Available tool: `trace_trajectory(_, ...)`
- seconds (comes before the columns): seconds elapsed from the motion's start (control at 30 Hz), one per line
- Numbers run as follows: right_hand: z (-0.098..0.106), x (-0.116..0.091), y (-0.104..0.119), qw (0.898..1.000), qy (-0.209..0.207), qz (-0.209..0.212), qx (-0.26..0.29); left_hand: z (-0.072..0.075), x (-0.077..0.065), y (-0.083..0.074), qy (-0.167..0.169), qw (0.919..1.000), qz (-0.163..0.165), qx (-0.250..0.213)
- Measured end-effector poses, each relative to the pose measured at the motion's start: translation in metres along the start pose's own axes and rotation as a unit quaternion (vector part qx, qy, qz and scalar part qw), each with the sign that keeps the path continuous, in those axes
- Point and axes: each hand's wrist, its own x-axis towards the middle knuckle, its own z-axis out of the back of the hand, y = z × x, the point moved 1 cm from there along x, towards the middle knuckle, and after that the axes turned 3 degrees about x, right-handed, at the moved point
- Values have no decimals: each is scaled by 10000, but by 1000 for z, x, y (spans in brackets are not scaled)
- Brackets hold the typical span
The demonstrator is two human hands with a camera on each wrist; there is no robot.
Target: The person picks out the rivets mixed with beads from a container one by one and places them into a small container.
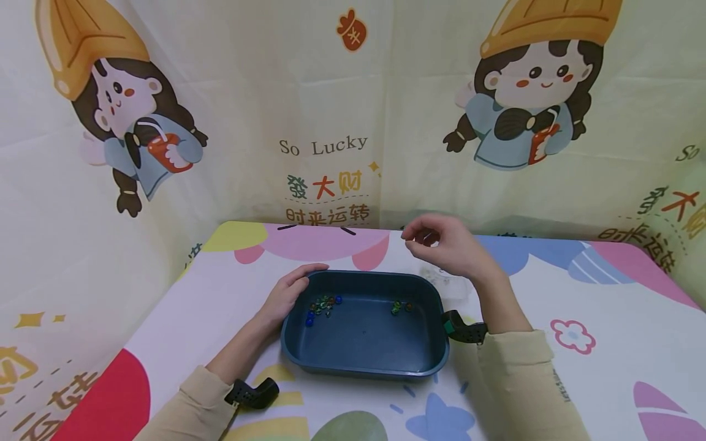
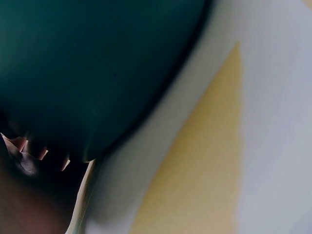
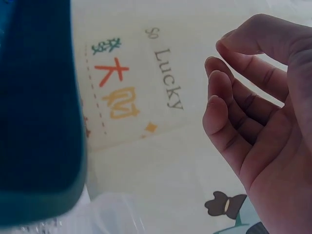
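Observation:
A dark blue rectangular basin (image 1: 364, 361) stands on the table. My left hand (image 1: 287, 294) grips its far left corner, thumb over the rim and fingers along the outside; the left wrist view shows mostly the basin's wall (image 2: 97, 73). Several glass marbles (image 1: 322, 304), blue, amber and clear greenish, lie at the basin's left side. A smaller group of green and amber marbles (image 1: 397, 307) sits at its right. Raised above the far right corner is my right hand (image 3: 263, 97), fingers curled and thumb tip close to the index fingertip. Nothing shows between them.
Behind the basin's far right corner lies a clear plastic container or bag (image 1: 449, 285), partly hidden by the right arm; its contents are unclear. A patterned cloth (image 1: 331, 92) hangs behind the table (image 1: 607, 367), which has a printed cover.

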Motion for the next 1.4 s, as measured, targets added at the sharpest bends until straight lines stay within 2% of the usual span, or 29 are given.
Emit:
trace_trajectory(0.17,-10,3,2,9998,82,162,122,0,-1,0,-6,10000,18,-12)
trace_trajectory(0.47,-29,9,7,9990,321,311,27,-1,-2,-1,12,10000,54,10)
trace_trajectory(0.9,-65,20,5,9942,926,549,-1,-1,-3,-4,-22,9999,98,70)
trace_trajectory(1.4,-81,21,-1,9908,1167,679,125,-3,-3,-4,-155,9998,11,132)
